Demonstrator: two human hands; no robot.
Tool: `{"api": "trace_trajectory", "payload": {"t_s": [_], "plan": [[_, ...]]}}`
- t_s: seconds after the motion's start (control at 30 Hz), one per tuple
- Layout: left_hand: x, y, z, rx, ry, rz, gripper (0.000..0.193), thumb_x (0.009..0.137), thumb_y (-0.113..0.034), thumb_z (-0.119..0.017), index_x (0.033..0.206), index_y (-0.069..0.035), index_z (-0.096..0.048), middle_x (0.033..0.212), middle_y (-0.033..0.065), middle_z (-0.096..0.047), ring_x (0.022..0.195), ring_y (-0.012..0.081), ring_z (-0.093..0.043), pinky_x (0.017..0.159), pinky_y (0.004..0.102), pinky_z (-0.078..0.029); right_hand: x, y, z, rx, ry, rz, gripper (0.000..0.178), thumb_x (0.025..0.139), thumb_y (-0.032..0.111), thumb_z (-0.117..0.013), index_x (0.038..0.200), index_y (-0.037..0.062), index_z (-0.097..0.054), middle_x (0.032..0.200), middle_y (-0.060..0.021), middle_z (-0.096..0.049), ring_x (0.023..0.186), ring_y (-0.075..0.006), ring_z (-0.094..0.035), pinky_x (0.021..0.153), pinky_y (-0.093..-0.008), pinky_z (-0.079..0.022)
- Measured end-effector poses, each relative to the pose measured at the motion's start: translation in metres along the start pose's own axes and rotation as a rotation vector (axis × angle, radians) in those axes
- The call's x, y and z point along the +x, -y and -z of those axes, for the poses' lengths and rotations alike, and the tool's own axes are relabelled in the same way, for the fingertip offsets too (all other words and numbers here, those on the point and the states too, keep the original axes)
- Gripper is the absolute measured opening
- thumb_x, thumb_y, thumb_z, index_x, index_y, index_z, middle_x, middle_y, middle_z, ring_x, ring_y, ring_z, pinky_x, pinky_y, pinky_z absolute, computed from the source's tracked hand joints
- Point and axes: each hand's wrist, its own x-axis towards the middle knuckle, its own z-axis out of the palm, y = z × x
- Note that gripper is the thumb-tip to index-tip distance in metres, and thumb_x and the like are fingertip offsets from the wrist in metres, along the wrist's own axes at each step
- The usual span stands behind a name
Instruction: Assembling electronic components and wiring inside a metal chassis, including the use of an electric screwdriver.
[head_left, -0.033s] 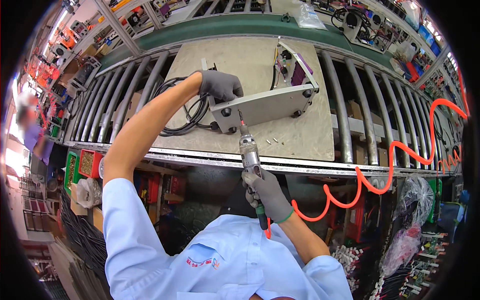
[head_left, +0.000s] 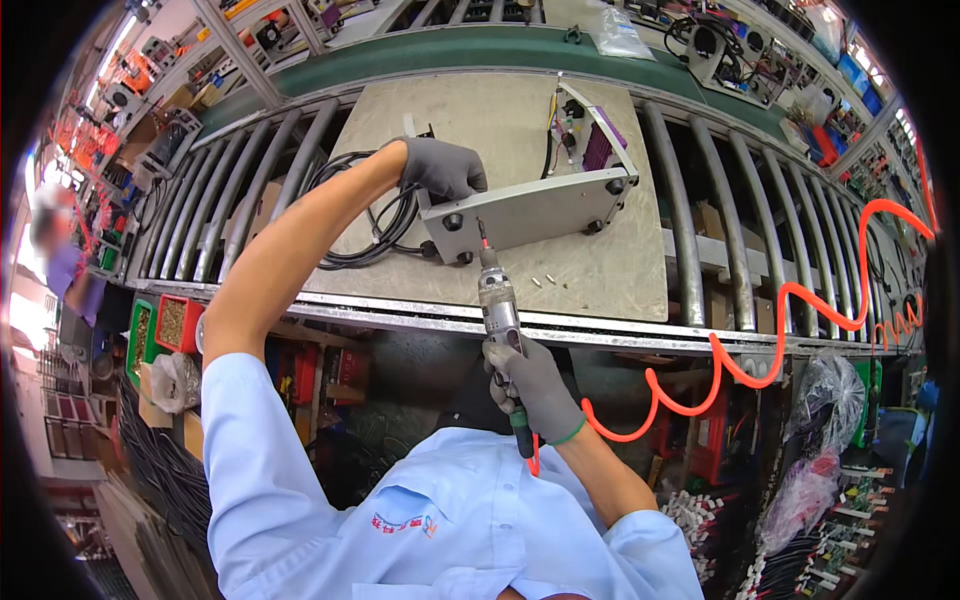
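Observation:
A grey sheet-metal casing (head_left: 535,212) with black round feet stands tilted on the board, its flat panel facing me. My left hand (head_left: 445,170), in a grey glove, is closed at the casing's upper left edge; its fingertips are partly hidden. In my right hand (head_left: 535,385), also gloved, is a straight air screwdriver (head_left: 500,305), fingers wrapped round its body. The screwdriver's bit (head_left: 482,232) points away from me at the panel's left part, near a black foot; whether it touches I cannot tell. Inside the casing's right end are a purple part (head_left: 598,150) and wires.
A pale board (head_left: 400,108) lies across the metal rollers (head_left: 690,210). A coiled black cable (head_left: 385,225) rests left of the casing, and small metal pins (head_left: 537,282) lie in front. An orange air hose (head_left: 780,340) spirals off right. Red (head_left: 178,322) and green bins hold small parts.

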Motion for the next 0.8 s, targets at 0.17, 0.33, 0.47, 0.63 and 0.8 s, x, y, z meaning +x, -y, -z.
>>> {"api": "trace_trajectory", "payload": {"t_s": [0.17, 0.33, 0.47, 0.63, 0.8], "plan": [[0.009, 0.003, 0.003, 0.043, 0.042, -0.054, 0.025, 0.084, -0.025, -0.067, 0.077, -0.001, -0.07, 0.062, -0.0047, -0.056, 0.058, 0.0073, -0.048, 0.054, 0.03, -0.04, 0.001, -0.001, -0.003, -0.014, -0.031, 0.0, 0.025, 0.092, 0.029, -0.064, 0.097, 0.0047, -0.057, 0.076, -0.0016, -0.051, 0.05, -0.0086, -0.05, 0.042, -0.0249, -0.039], [0.008, 0.006, -0.003, 0.014, 0.036, -0.077, 0.026, 0.085, -0.025, -0.068, 0.079, 0.0, -0.071, 0.063, -0.0041, -0.058, 0.058, 0.0073, -0.049, 0.054, 0.03, -0.04, 0.003, 0.002, -0.005, 0.016, -0.083, 0.075, 0.025, 0.092, 0.028, -0.064, 0.092, 0.0057, -0.055, 0.073, -0.0027, -0.052, 0.048, -0.0101, -0.051, 0.041, -0.0254, -0.04], [0.002, 0.002, -0.006, -0.006, 0.022, -0.059, 0.027, 0.086, -0.026, -0.069, 0.083, 0.0, -0.073, 0.065, -0.0034, -0.061, 0.058, 0.0072, -0.052, 0.054, 0.029, -0.043, 0.01, 0.022, 0.008, 0.053, -0.154, 0.184, 0.026, 0.092, 0.03, -0.063, 0.089, 0.0068, -0.053, 0.064, -0.0021, -0.048, 0.046, -0.0108, -0.048, 0.041, -0.0261, -0.039], [0.006, 0.001, -0.002, -0.033, 0.067, -0.017, 0.026, 0.087, -0.026, -0.069, 0.086, -0.001, -0.074, 0.067, -0.0028, -0.064, 0.058, 0.0072, -0.055, 0.052, 0.0279, -0.045, -0.016, 0.027, 0.021, -0.12, -0.224, 0.15, 0.026, 0.09, 0.03, -0.066, 0.094, 0.0065, -0.055, 0.06, -0.0016, -0.051, 0.044, -0.0099, -0.048, 0.042, -0.0251, -0.039], [0.009, 0.012, -0.003, -0.008, 0.039, -0.086, 0.027, 0.086, -0.026, -0.068, 0.088, 0.0, -0.075, 0.068, -0.0031, -0.065, 0.059, 0.0062, -0.054, 0.054, 0.0281, -0.045, -0.026, 0.01, 0.018, -0.214, -0.11, 0.071, 0.027, 0.09, 0.028, -0.067, 0.099, 0.0051, -0.057, 0.061, -0.0038, -0.055, 0.044, -0.0098, -0.049, 0.043, -0.0256, -0.038]]}}
